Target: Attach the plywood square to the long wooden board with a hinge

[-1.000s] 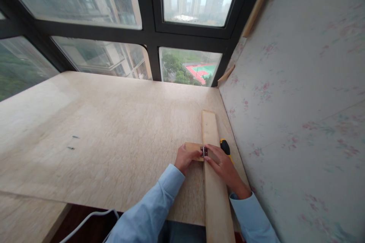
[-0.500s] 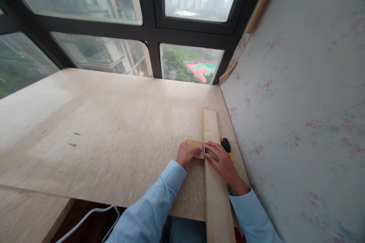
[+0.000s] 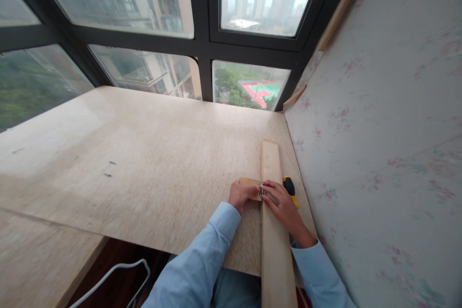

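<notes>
A long pale wooden board (image 3: 276,250) lies lengthwise on the stone-patterned top. Against its left edge is a short wooden block (image 3: 248,182), gripped by my left hand (image 3: 240,196) with the fingers closed round it. A small shiny metal hinge (image 3: 261,189) sits where block and board meet. My right hand (image 3: 281,202) rests on the board, its thumb and fingertips pinching the hinge from the right. Fingers hide part of the hinge. Just right of the board, beyond my right hand, lies a yellow and black tool handle (image 3: 289,186); its far end is hidden.
Two small dark screws (image 3: 110,169) lie on the counter (image 3: 162,154) at the left. A floral-papered wall (image 3: 378,154) borders the right side, and dark-framed windows (image 3: 204,43) stand behind. A white cable (image 3: 119,267) hangs below the counter's front edge.
The camera view has turned slightly left, so everything appears shifted right. Both hands keep nearly the same hold on the block and the hinge.
</notes>
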`<state>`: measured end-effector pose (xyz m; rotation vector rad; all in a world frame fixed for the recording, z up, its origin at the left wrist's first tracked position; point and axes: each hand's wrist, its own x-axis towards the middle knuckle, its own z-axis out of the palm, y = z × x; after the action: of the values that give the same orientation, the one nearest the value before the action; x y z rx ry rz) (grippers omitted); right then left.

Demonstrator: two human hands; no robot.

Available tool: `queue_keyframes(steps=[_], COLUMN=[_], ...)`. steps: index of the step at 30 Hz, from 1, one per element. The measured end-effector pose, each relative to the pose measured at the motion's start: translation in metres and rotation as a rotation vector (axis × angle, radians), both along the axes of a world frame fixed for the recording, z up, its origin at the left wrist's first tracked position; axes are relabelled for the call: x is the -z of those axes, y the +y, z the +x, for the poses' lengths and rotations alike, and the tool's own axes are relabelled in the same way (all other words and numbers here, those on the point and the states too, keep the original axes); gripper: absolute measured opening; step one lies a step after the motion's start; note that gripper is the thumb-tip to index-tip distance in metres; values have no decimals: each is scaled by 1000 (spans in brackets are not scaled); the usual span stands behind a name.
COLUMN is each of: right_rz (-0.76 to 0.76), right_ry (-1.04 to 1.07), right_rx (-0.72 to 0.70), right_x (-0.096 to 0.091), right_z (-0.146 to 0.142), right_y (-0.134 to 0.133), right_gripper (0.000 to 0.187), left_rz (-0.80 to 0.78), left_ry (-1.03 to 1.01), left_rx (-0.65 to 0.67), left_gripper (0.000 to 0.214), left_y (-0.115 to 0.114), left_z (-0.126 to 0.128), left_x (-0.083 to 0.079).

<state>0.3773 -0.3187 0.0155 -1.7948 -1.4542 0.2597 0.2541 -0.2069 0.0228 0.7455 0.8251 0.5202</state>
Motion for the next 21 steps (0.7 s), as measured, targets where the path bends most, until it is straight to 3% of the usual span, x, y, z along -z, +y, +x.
queue_keyframes(steps=[10,17,21], right_rz=[-12,-51,-88], right_ry=[-5,-35,-58], right_rx=[-6,-20,-44], right_x=[2,-1,-4], right_z=[1,5,8], right_y=[1,0,-1], right_gripper=[27,34,37], left_rz=[-4,45,104], left_ry=[8,26,35], left_rx=[11,-16,-5], left_gripper=[31,30,31], left_y=[-1,-1,0], left_z=[0,3,6], left_x=[-1,7,19])
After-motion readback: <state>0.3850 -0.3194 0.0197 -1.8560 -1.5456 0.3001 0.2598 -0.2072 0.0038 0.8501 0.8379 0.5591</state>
